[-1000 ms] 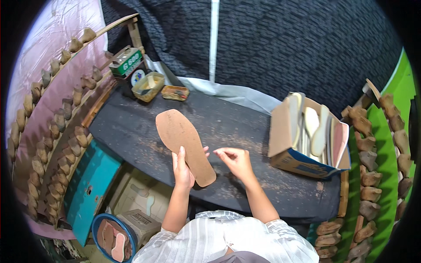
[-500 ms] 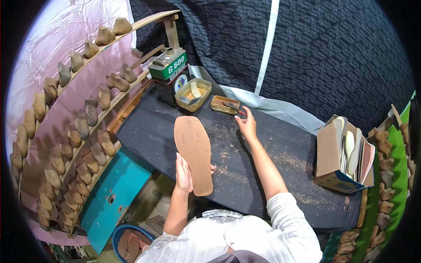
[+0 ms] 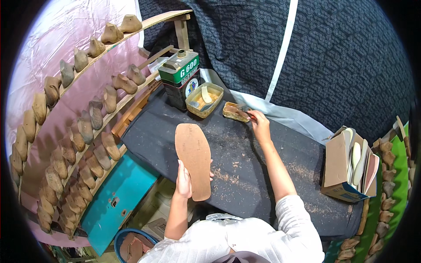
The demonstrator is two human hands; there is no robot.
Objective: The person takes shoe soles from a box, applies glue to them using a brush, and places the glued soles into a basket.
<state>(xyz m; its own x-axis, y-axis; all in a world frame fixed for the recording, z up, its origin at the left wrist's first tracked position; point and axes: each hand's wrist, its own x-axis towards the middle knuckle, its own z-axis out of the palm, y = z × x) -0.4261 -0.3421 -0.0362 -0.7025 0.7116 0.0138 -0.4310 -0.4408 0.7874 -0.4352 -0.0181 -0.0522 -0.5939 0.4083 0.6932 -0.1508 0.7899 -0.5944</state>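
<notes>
My left hand point(image 3: 183, 180) holds a flat brown shoe sole point(image 3: 193, 160) near its lower end. The sole stands tilted over the near edge of the table, its broad face toward me, and its fingers show behind the right edge. At the far side of the table, my right hand point(image 3: 260, 126) pinches the handle of a small dark brush point(image 3: 244, 108). The brush head is over a small shallow tray point(image 3: 230, 115) with brown residue in it; whether it touches the contents I cannot tell.
Left of the tray stand a plastic tub point(image 3: 198, 112) of yellowish paste with a pale scraper, and a green-and-black metal can point(image 3: 179, 90). Wooden shoe lasts point(image 3: 103, 158) line racks at left. A cardboard box point(image 3: 335, 164) of soles sits at right; shavings dot the black-covered table point(image 3: 280, 153).
My right hand has closed on the brush and lifted it a little from the tray. The sole stays in my left hand. The whole view has shifted slightly.
</notes>
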